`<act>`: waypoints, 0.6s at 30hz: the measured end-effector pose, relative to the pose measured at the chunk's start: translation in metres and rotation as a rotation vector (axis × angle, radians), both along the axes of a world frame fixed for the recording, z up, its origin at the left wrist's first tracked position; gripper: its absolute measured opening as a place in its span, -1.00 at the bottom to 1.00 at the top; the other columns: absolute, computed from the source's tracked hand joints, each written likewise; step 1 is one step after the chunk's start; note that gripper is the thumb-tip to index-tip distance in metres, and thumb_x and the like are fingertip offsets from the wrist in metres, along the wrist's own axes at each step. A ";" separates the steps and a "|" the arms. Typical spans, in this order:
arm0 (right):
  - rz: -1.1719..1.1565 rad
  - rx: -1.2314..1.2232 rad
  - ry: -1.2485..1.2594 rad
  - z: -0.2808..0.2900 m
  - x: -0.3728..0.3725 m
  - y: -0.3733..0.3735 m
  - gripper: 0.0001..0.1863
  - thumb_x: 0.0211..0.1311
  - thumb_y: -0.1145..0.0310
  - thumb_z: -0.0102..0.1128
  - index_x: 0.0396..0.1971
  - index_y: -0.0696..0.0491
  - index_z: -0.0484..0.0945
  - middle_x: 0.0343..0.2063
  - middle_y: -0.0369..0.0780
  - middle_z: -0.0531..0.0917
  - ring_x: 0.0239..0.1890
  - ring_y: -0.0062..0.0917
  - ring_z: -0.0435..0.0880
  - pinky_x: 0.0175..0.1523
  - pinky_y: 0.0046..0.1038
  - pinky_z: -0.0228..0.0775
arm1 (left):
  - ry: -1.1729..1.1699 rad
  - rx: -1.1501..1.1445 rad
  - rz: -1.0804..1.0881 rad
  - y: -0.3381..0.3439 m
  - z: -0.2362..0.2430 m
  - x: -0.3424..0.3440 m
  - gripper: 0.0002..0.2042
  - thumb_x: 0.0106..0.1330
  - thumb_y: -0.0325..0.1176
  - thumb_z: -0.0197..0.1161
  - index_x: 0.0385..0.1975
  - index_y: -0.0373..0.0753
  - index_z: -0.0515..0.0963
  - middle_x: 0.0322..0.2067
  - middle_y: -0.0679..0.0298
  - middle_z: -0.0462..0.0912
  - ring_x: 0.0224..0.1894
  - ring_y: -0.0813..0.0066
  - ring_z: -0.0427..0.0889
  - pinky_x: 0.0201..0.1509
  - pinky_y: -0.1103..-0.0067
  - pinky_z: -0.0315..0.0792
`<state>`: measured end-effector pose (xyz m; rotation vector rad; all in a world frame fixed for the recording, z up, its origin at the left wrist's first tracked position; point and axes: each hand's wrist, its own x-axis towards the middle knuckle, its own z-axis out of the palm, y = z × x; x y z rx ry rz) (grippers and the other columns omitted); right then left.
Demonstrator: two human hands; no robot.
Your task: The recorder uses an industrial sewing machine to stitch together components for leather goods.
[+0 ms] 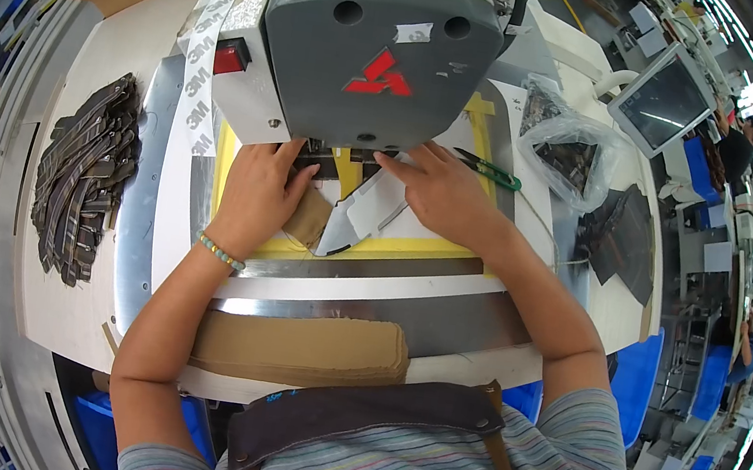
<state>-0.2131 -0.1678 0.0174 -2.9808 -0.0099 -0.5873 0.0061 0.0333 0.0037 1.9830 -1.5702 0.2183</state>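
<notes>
Beneath the grey front cover of a sewing machine (381,55), both of my hands rest on the work plate. My left hand (259,189) lies with thumb and forefinger apart, against the left end of a dark fabric strip (326,169). From the right, my right hand (450,192) reaches in, its forefinger stretched out to the strip's other end. The machine head partly hides the fingertips. A yellow tongue-shaped piece (345,174) crosses the strip between the hands. Below it lie a brown patch (308,217) and a whitish pointed piece (344,227).
A pile of dark striped fabric pieces (88,173) lies at left. Green-handled snips (489,171) sit beside my right hand. Farther right are a clear plastic bag (577,157), dark sheets (623,239) and a screen (662,100). A brown padded bar (300,349) lines the front edge.
</notes>
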 end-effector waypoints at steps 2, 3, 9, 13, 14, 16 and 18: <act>0.018 0.017 -0.007 0.007 -0.001 0.002 -0.53 0.21 0.55 0.33 0.17 0.12 0.70 0.25 -0.13 0.56 0.26 -0.18 0.62 0.31 -0.22 0.57 | 0.024 0.082 -0.002 0.002 0.006 -0.001 -0.71 0.41 -0.34 0.43 -0.04 -0.41 0.60 -0.09 -0.08 0.67 0.00 -0.13 0.64 0.09 0.16 0.52; -0.002 0.156 0.008 0.012 0.000 0.003 -0.57 0.25 0.55 0.31 0.14 0.15 0.70 0.21 -0.11 0.57 0.19 -0.16 0.66 0.25 -0.23 0.60 | 0.020 0.082 -0.006 0.002 0.008 0.000 -0.71 0.41 -0.34 0.43 -0.04 -0.41 0.60 -0.09 -0.08 0.67 0.00 -0.13 0.64 0.09 0.16 0.52; -0.144 0.308 0.132 0.011 0.011 0.019 -0.66 0.36 0.53 0.27 0.11 0.17 0.70 0.03 -0.02 0.61 -0.02 -0.09 0.72 0.07 -0.15 0.62 | 0.053 0.193 -0.071 0.002 0.015 0.001 -0.83 0.46 -0.40 0.34 -0.09 -0.35 0.60 -0.15 -0.07 0.74 -0.09 -0.09 0.70 0.01 0.19 0.58; -0.100 0.470 0.212 0.012 0.008 0.018 -0.78 0.34 0.55 0.17 -0.14 0.21 0.76 -0.14 0.03 0.61 -0.06 -0.08 0.69 0.08 -0.13 0.59 | 0.278 0.342 -0.180 0.011 0.031 0.000 -0.88 0.48 -0.43 0.31 -0.16 -0.36 0.61 -0.37 -0.12 0.72 -0.31 -0.14 0.69 -0.16 0.18 0.54; -0.113 0.474 0.209 0.021 0.001 0.021 -0.78 0.34 0.55 0.17 -0.14 0.21 0.76 -0.14 0.03 0.61 -0.06 -0.08 0.69 0.08 -0.13 0.59 | 0.334 0.405 -0.237 0.016 0.040 -0.005 -0.90 0.49 -0.45 0.31 -0.17 -0.36 0.61 -0.47 -0.12 0.68 -0.42 -0.14 0.66 -0.23 0.23 0.51; 0.087 0.565 0.364 0.047 -0.023 0.033 -0.78 0.35 0.54 0.13 -0.21 0.22 0.77 -0.16 0.03 0.62 -0.02 -0.05 0.67 0.12 -0.14 0.54 | 0.431 0.492 -0.312 0.033 0.061 -0.019 -0.91 0.51 -0.45 0.28 -0.18 -0.36 0.61 -0.48 -0.07 0.67 -0.48 0.00 0.65 -0.27 0.29 0.49; 0.202 0.617 0.498 0.068 -0.048 0.041 -0.75 0.37 0.48 0.17 -0.07 0.20 0.75 -0.11 0.03 0.62 0.00 -0.05 0.66 0.17 -0.16 0.52 | 0.590 0.554 -0.371 0.050 0.086 -0.036 -0.91 0.53 -0.46 0.28 -0.14 -0.36 0.61 -0.53 0.06 0.64 -0.49 0.27 0.68 -0.30 0.38 0.50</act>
